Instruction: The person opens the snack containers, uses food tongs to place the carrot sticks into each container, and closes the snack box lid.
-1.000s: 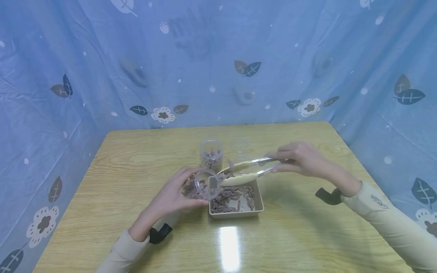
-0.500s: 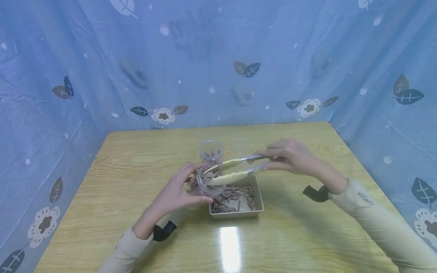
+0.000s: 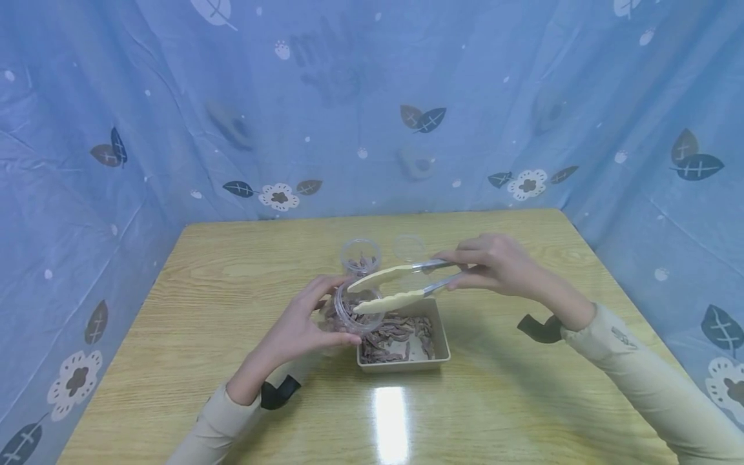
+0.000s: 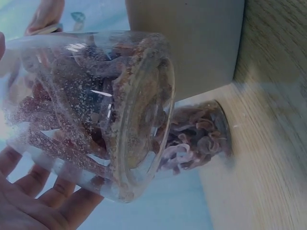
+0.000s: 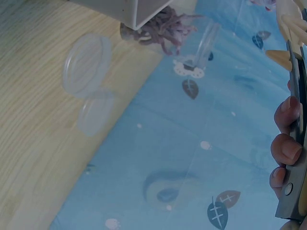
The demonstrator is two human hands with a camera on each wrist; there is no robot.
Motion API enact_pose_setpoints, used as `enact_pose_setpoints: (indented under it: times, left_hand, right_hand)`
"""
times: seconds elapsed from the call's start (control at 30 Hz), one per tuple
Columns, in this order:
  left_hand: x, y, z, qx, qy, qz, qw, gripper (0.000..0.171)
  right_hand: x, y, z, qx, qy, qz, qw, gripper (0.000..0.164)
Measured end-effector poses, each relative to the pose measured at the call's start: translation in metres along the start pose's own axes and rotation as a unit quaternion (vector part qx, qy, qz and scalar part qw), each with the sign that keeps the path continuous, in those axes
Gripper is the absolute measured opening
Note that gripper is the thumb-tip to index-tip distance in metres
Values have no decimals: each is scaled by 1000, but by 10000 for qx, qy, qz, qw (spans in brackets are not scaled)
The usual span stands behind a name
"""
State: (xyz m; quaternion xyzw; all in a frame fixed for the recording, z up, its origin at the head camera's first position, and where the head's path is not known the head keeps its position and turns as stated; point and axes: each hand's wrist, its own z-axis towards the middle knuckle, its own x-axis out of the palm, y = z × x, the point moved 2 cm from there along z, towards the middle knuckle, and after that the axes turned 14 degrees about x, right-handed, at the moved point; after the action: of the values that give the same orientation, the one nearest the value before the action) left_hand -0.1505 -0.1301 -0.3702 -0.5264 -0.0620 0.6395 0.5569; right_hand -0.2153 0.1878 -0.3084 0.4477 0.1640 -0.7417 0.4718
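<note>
My left hand (image 3: 299,323) grips a clear plastic jar (image 4: 91,110), tilted with its mouth to the right over the left side of a tray. Brownish-purple dried strips and pale grains show through its wall. My right hand (image 3: 494,261) holds tongs (image 3: 392,302) with metal arms and cream tips. Those tips stand apart at the jar's mouth, with no strip visible between them. Below, the cream rectangular tray (image 3: 403,367) holds more strips (image 3: 395,330), some of its bottom showing bare.
Behind the held jar, a second clear jar (image 4: 192,139) of strips stands upright on the wooden table (image 3: 244,265). Two clear round lids, one larger (image 5: 87,65) and one smaller (image 5: 95,114), lie beyond the tray. A blue patterned curtain (image 3: 360,97) surrounds the table.
The tongs moved left to the jar's mouth with strips between their tips, then released them and spread apart. My left hand turned the jar slightly, its mouth now facing more toward the camera.
</note>
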Motion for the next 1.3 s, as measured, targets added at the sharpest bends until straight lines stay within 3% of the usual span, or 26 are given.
enact_pose_setpoints:
  times: [0.27, 0.53, 0.8, 1.0, 1.2, 1.3]
  left_hand:
    - [-1, 5, -2, -72, -130, -297, 9994, 87]
    - [-5, 19, -9, -71, -740, -632, 9952, 83]
    - [-3, 27, -13, -109, -882, -780, 9930, 84]
    - [1, 24, -16, -213, -789, -786, 9936, 85]
    - [0, 7, -12, -273, -646, -813, 9942, 82]
    - [1, 6, -13, -284, -634, -821, 9942, 82]
  right_hand:
    - [-12, -4, -7, 113, 127, -3, 9999, 47]
    - [-30, -7, -23, 258, 346, -462, 9980, 48]
    - [-32, 2, -37, 575, 878, -1056, 9889, 43]
    - [-24, 16, -38, 674, 1114, -1738, 9761, 39]
    - [-11, 32, -35, 846, 1400, -2501, 9543, 47]
    - [-3, 40, -34, 897, 1593, -2761, 9436, 52]
